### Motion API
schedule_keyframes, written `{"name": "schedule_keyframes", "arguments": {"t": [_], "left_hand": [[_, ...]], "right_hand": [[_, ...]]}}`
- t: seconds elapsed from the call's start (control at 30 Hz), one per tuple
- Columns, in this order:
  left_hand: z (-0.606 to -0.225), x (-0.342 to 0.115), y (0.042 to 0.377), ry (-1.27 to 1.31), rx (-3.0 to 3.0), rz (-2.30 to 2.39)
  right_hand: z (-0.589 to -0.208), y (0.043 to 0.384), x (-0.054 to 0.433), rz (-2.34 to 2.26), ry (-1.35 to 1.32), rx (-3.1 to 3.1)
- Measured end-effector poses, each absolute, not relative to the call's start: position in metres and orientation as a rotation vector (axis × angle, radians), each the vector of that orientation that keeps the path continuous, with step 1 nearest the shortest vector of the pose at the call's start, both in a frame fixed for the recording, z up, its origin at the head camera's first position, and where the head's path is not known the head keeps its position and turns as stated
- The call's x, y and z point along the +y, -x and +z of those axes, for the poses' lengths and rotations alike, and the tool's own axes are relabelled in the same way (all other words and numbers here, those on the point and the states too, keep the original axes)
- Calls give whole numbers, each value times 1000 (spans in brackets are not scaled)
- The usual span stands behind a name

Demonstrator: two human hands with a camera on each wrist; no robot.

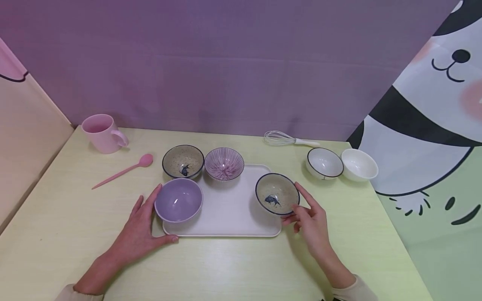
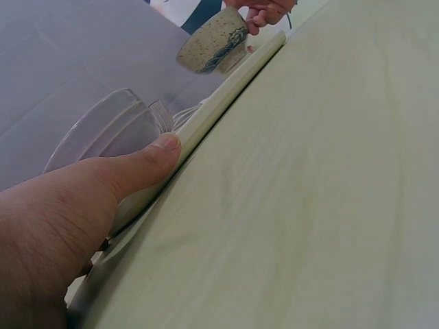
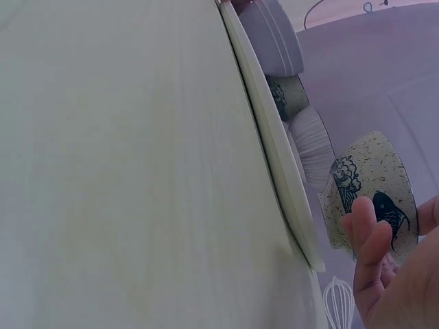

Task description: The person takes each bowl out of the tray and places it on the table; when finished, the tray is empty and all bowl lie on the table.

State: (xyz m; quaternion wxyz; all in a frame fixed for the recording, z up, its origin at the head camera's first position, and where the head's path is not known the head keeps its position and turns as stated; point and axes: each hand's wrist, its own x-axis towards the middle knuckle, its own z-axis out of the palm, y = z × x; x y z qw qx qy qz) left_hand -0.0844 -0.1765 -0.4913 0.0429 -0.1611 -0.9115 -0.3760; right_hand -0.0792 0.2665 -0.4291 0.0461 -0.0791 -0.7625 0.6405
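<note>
My right hand (image 1: 309, 225) grips a speckled beige bowl (image 1: 276, 188) with a dark rim and blue fish, thumb and fingers at its right side. The bowl is raised over the right part of a white tray (image 1: 233, 213). My left hand (image 1: 141, 230) is spread at the tray's front left corner, its thumb (image 2: 147, 164) against the front edge. Its fingers lie alongside a purple bowl (image 1: 178, 200) on the tray's left end. Behind that stands another speckled bowl (image 1: 182, 156), with a purple-striped bowl (image 1: 224, 164) to its right at the tray's back.
A pink mug (image 1: 101, 136) and a pink spoon (image 1: 128, 170) are at the left. Toward the back right lies a whisk (image 1: 280, 139) with a white handle. A dark-rimmed white bowl (image 1: 324, 163) and a plain white bowl (image 1: 359, 165) stand side by side at the right.
</note>
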Motion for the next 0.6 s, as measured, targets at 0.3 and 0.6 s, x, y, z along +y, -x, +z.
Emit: {"name": "schedule_keyframes", "arguments": {"t": [0.3, 0.6], "left_hand": [[-493, -176, 85, 513, -2761, -1139], [-494, -176, 85, 506, -2764, -1155]], "right_hand": [[-430, 80, 281, 1972, 293, -2263], [-436, 88, 290, 1973, 332, -2215]]}}
